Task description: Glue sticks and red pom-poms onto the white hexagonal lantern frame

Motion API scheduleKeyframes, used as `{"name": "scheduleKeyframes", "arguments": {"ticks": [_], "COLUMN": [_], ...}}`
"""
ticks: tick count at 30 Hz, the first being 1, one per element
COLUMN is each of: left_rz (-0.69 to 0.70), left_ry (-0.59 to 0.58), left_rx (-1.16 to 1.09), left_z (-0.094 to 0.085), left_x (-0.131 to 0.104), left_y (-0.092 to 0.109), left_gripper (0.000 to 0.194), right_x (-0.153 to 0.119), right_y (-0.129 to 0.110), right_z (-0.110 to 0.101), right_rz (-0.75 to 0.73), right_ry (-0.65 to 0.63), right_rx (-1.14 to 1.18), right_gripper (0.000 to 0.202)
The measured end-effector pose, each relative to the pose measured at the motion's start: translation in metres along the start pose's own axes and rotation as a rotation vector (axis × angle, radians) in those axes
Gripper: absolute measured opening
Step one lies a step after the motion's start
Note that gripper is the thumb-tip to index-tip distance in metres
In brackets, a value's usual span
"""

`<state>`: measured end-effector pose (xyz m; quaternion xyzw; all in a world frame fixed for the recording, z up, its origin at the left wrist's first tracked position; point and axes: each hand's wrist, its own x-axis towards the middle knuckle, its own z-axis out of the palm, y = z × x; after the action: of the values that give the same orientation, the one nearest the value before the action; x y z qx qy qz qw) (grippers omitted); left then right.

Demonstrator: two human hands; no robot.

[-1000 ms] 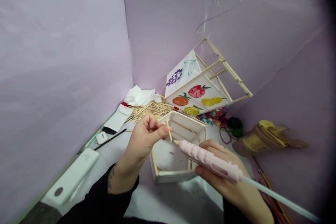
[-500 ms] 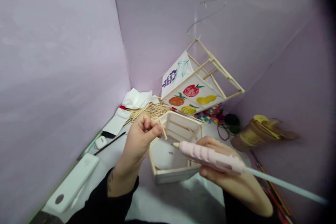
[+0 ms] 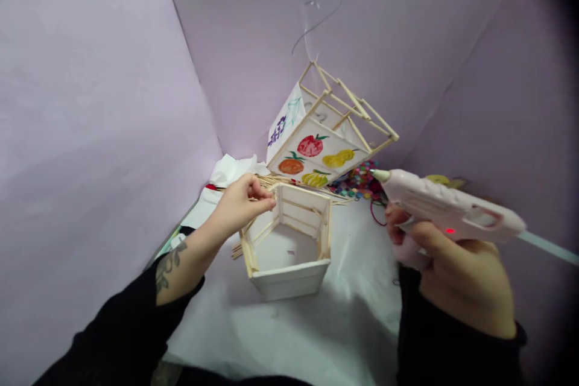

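A pale pink glue gun (image 3: 434, 202) with its red light lit is held in my right hand (image 3: 452, 259), its nozzle pointing left and a clear glue stick at its rear. My left hand (image 3: 248, 200) is pinched at the upper left rim of a white, open-topped box with wooden stick edges (image 3: 289, 280). Whatever is between those fingertips is too hidden to make out. Behind the box, a stick-framed lantern with painted fruit panels (image 3: 312, 148) hangs tilted from a wire (image 3: 323, 21).
Thin wooden sticks (image 3: 236, 250) and white paper (image 3: 233, 170) lie at the back left. Colourful pompoms (image 3: 357, 181) are heaped behind the box on the right. Lilac panels (image 3: 371, 30) enclose the work area, and white sheeting (image 3: 362, 265) covers the surface.
My right hand has moved right and up with the glue gun, away from the box. The small stick seen in my left fingers earlier is now hidden, and that hand is at the box's rim.
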<state>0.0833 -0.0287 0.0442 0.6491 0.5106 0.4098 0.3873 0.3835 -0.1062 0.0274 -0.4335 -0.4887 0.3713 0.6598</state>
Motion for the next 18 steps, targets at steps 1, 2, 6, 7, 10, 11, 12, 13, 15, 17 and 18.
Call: {"name": "scheduleKeyframes", "arguments": {"ticks": [1, 2, 6, 7, 10, 11, 12, 13, 15, 17, 18], "left_rz": [0.025, 0.052, 0.145, 0.167, 0.252, 0.274, 0.291, 0.301, 0.298, 0.29, 0.286], "left_ry": [-0.027, -0.054, -0.164, -0.192, -0.261, -0.284, -0.304, -0.322, -0.353, -0.37, -0.374], "left_rx": [0.115, 0.252, 0.85, 0.966, 1.2, 1.25, 1.29, 1.322, 1.367, 1.384, 1.386], "left_z": [0.0, 0.0, 0.007, 0.011, 0.024, 0.029, 0.033, 0.037, 0.044, 0.048, 0.05], "left_x": [0.006, 0.013, 0.035, 0.039, 0.043, 0.043, 0.043, 0.043, 0.043, 0.044, 0.045], "left_y": [-0.001, -0.002, 0.004, 0.008, 0.017, 0.02, 0.021, 0.022, 0.021, 0.018, 0.016], "left_gripper": [0.036, 0.032, 0.019, 0.015, 0.005, 0.008, 0.011, 0.014, 0.019, 0.023, 0.024], "right_x": [0.001, 0.002, 0.004, 0.005, 0.004, 0.004, 0.004, 0.004, 0.003, 0.003, 0.002], "right_y": [-0.002, -0.003, -0.003, -0.002, -0.003, -0.003, -0.003, -0.003, -0.003, -0.001, 0.0], "right_z": [-0.001, -0.002, -0.008, -0.009, -0.011, -0.011, -0.012, -0.012, -0.012, -0.013, -0.014], "right_rz": [-0.019, -0.036, -0.061, -0.064, -0.07, -0.07, -0.073, -0.079, -0.087, -0.084, -0.078], "right_ry": [-0.005, -0.004, 0.026, 0.037, 0.038, 0.038, 0.038, 0.04, 0.045, 0.037, 0.035], "right_rx": [0.006, 0.013, 0.046, 0.06, 0.096, 0.101, 0.104, 0.104, 0.098, 0.083, 0.074], "right_gripper": [0.015, 0.014, 0.01, 0.01, 0.01, 0.009, 0.009, 0.009, 0.009, 0.009, 0.009]}}
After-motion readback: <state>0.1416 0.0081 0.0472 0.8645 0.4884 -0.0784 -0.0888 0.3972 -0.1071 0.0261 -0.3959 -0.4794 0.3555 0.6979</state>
